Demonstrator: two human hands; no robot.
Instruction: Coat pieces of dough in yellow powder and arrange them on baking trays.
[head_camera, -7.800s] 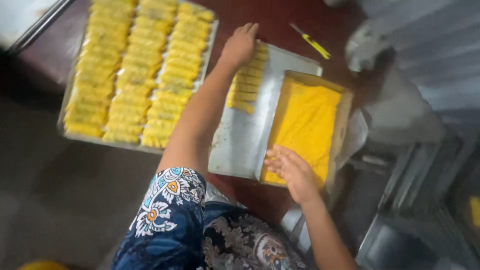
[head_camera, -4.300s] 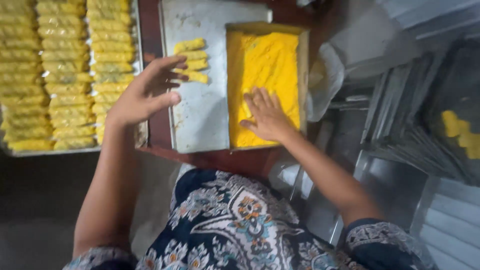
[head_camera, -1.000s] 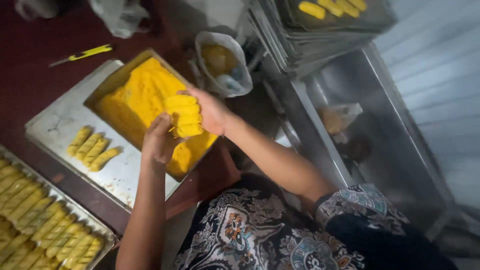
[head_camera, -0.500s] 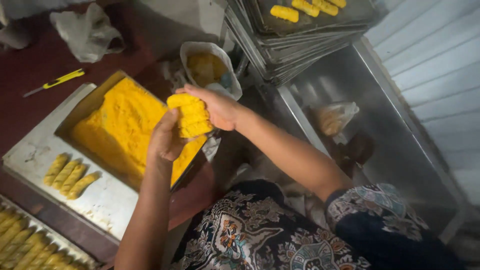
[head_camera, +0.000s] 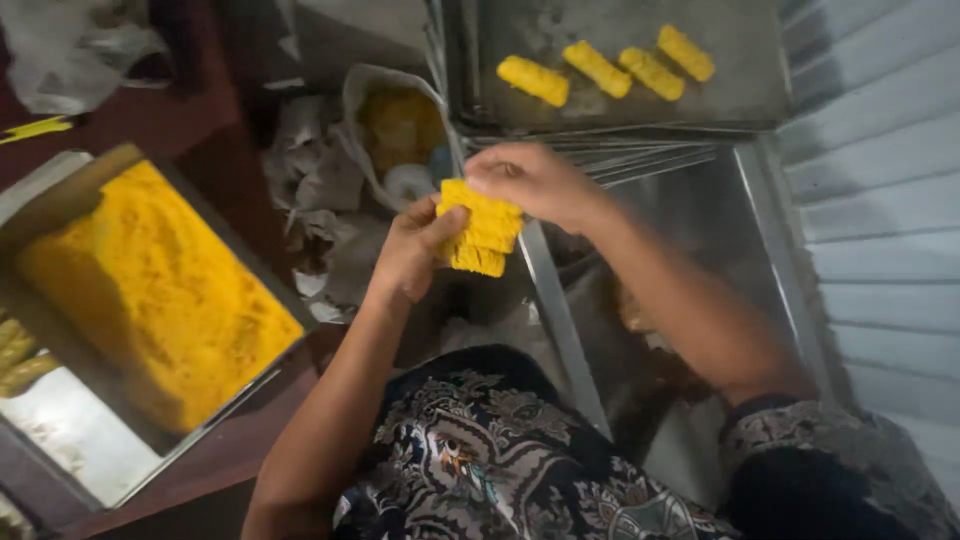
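The left hand (head_camera: 415, 250) and right hand (head_camera: 530, 182) cover both ends of the stack of crumbed yellow rolls (head_camera: 480, 228); roll count cannot be determined. The crumb-filled tray (head_camera: 150, 300) is cut off at the left edge. The contents of the plastic bag (head_camera: 400, 130) are blurred and cannot be identified

Both hands meet over the lap, the left hand (head_camera: 412, 250) cupping a stack of yellow breaded rolls (head_camera: 480, 228) from below while the right hand (head_camera: 532, 180) pinches its top edge. Just beyond them, four breaded rolls (head_camera: 605, 67) lie in a row on the top metal tray (head_camera: 740, 60) of a stack. Off to the left sits a box of yellow breadcrumbs (head_camera: 150, 290), and between them, an open plastic bag (head_camera: 395, 125) among crumpled paper.
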